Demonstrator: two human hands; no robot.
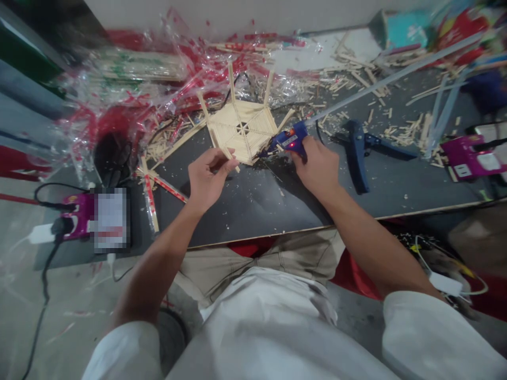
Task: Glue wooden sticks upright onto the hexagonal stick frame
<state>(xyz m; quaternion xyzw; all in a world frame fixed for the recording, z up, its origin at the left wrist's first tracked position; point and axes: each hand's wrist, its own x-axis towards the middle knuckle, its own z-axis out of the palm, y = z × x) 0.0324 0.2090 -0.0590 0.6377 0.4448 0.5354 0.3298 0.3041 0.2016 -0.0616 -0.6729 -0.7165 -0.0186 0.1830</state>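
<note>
A hexagonal piece made of pale wooden sticks [227, 126] lies on the dark tabletop, with several sticks standing up at its corners and a small hole in its middle. My left hand [212, 174] is at its near left edge, thumb and fingers pinching a wooden stick [236, 168]. Wrapped around the handle of a blue hot glue gun [293, 138] is my right hand [319, 163]. The gun's nozzle points left at the near right edge of the hexagon, and a long translucent glue stick [356, 96] runs out of its back. A small red light glows on the gun.
Right of my right hand lies a blue cutter tool [358, 153]. Loose stick scraps and crumpled plastic wrapping [150, 95] cover the back. A purple power strip [473, 157] stands at right, another [79, 214] at left beside a phone [111, 219]. Cables hang at the left.
</note>
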